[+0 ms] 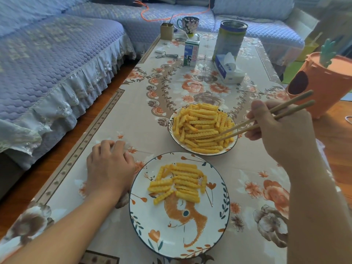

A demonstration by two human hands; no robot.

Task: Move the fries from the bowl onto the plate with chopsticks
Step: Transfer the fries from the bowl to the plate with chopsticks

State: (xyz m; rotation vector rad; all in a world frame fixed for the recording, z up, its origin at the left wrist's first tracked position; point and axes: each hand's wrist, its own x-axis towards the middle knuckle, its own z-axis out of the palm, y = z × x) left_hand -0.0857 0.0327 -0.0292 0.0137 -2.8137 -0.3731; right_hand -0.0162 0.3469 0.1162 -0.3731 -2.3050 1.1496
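Note:
A white bowl [172,136] heaped with crinkle-cut fries [200,126] sits mid-table. In front of it lies a white plate [215,225] painted with an orange fox; several fries [181,182] lie on its far half. My right hand [282,134] grips a pair of wooden chopsticks [266,119], and their tips reach down into the right side of the fries in the bowl. My left hand [110,166] rests on the tablecloth just left of the plate, its fingers loosely curled and holding nothing.
Farther back on the floral tablecloth [247,174] stand a milk carton [191,53], a tissue pack [228,70], a tall tin [229,39], a floral mug [188,24] and a small box [167,31]. An orange carrot-shaped bin [323,86] stands right; a blue sofa [47,63] runs along the left.

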